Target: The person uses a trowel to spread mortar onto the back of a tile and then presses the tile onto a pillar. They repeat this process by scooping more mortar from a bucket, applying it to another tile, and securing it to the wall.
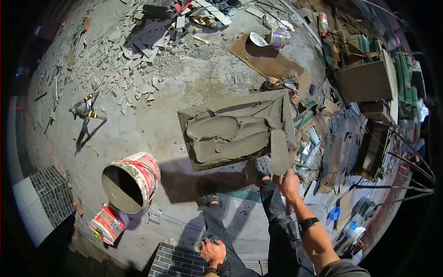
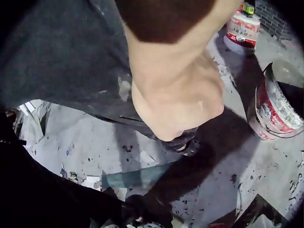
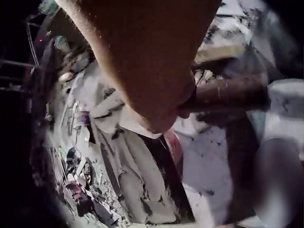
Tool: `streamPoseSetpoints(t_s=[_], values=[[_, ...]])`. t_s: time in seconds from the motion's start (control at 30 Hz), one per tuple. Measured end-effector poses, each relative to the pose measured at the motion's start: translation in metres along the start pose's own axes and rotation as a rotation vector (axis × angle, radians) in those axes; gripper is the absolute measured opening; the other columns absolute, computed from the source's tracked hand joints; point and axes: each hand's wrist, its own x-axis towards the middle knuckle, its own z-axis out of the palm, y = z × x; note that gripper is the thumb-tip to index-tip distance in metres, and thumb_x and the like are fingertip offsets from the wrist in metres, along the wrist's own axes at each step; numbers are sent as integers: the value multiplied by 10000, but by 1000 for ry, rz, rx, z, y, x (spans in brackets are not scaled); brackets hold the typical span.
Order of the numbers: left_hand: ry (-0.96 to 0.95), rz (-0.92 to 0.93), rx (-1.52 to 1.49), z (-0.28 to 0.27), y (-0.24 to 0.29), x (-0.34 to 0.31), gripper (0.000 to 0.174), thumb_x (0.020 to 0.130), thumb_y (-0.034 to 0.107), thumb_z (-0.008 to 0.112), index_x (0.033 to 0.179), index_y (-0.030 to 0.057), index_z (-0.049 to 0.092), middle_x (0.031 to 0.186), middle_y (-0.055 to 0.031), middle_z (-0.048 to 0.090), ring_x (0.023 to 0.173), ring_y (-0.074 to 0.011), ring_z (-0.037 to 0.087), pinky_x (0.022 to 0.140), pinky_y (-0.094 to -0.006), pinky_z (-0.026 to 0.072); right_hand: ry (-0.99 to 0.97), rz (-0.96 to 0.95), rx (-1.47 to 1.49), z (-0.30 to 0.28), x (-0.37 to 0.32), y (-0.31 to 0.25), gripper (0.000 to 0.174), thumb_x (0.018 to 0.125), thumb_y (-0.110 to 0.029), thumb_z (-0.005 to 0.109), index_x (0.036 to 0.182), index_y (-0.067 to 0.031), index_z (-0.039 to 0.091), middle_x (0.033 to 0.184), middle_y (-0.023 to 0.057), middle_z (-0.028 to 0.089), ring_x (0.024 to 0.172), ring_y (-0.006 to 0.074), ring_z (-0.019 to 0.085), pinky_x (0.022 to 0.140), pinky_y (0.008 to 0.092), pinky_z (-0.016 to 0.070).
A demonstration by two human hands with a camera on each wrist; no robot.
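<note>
In the head view my right hand (image 1: 289, 185) grips a trowel (image 1: 279, 152) whose long blade is coated in wet grey mortar. The trowel's brown handle (image 3: 230, 95) sticks out of the fist in the right wrist view. The blade overlaps the near right corner of a large rectangular slab (image 1: 288, 115), spread with thick, ridged mortar (image 1: 230, 134). My left hand (image 1: 213, 252) rests on the knee of the dark trousers, its fingers loosely bent. From the left wrist, the back of that hand (image 2: 178, 102) shows and the fingertips are hidden.
Left of the slab stands a large bucket (image 1: 150, 173) with grey mix inside, beside a smaller red-and-white bucket (image 1: 110, 224). A yellow-and-black tool (image 1: 87, 112) lies farther left. Broken tile pieces (image 1: 110, 60) cover the back floor; cardboard (image 1: 263, 60) and debris (image 1: 332, 152) lie right.
</note>
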Motion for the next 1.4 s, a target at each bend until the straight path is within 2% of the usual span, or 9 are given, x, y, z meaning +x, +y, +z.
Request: streamPoseSetpoints(t_s=[0.1, 0.17, 0.2, 0.37, 0.43, 0.57, 1.07, 1.3, 1.4], values=[[-26, -9, 27, 2, 4, -1, 419, 778, 276, 676, 1087, -6, 691, 1123, -209, 650, 1023, -418, 665, 873, -539, 516, 44, 94, 491, 69, -29, -29, 331, 896, -275, 689, 925, 40, 591, 887, 320, 660, 855, 502, 645, 775, 524, 515], [-38, -12, 21, -6, 13, -1, 436, 779, 282, 675, 1102, -11, 692, 1129, -211, 650, 1029, -420, 667, 894, -534, 511, 53, -5, 629, 109, -47, -66, 280, 907, -233, 671, 916, 34, 590, 761, 244, 633, 693, 363, 645, 661, 461, 514], [-25, 3, 30, -2, 13, 1, 445, 779, 286, 676, 1108, -14, 693, 1131, -212, 651, 1029, -420, 668, 898, -533, 511, -257, 256, 877, 63, -55, -111, 281, 917, -252, 673, 917, 21, 603, 743, 232, 637, 646, 351, 647, 637, 457, 525], [-60, 19, 50, -9, 24, -1, 460, 784, 290, 669, 1120, -23, 692, 1139, -207, 652, 1022, -421, 669, 911, -531, 512, -206, -434, -239, 37, -3, -69, 202, 958, -248, 558, 1016, -56, 578, 825, 227, 711, 757, 369, 742, 641, 528, 574], [-54, 22, 84, -9, 28, 1, 462, 785, 292, 669, 1125, -19, 695, 1134, -207, 652, 1026, -417, 667, 910, -528, 512, -130, -620, -462, 9, 49, -18, 175, 971, -227, 549, 982, -58, 593, 850, 155, 703, 720, 284, 741, 566, 394, 573], [-33, 10, 97, -9, 27, 3, 465, 791, 293, 672, 1134, -20, 696, 1130, -208, 653, 1035, -413, 666, 914, -521, 512, 177, -710, -708, -61, 153, 61, 121, 901, -153, 594, 954, -52, 556, 753, 112, 634, 641, 236, 677, 520, 365, 521], [-11, 30, 101, -9, 24, 3, 429, 782, 288, 675, 1090, -9, 702, 1080, -192, 658, 1003, -421, 667, 876, -532, 517, -171, -409, -110, -89, 165, 64, 254, 860, -200, 598, 980, 23, 597, 787, 299, 674, 791, 528, 659, 687, 581, 540], [-31, 1, 92, -7, 23, 3, 420, 793, 285, 682, 1093, -7, 698, 1108, -211, 662, 1011, -421, 673, 879, -527, 521, -207, -159, -172, -84, 48, 68, 271, 874, -229, 632, 1000, 6, 587, 822, 312, 675, 801, 516, 661, 720, 591, 532], [-14, 15, 87, -2, 16, 4, 425, 796, 296, 672, 1093, -8, 698, 1115, -206, 659, 1011, -420, 673, 872, -526, 525, -9, 2, 279, 16, 14, 60, 309, 894, -252, 671, 966, 38, 591, 813, 244, 672, 768, 407, 655, 713, 503, 526]])
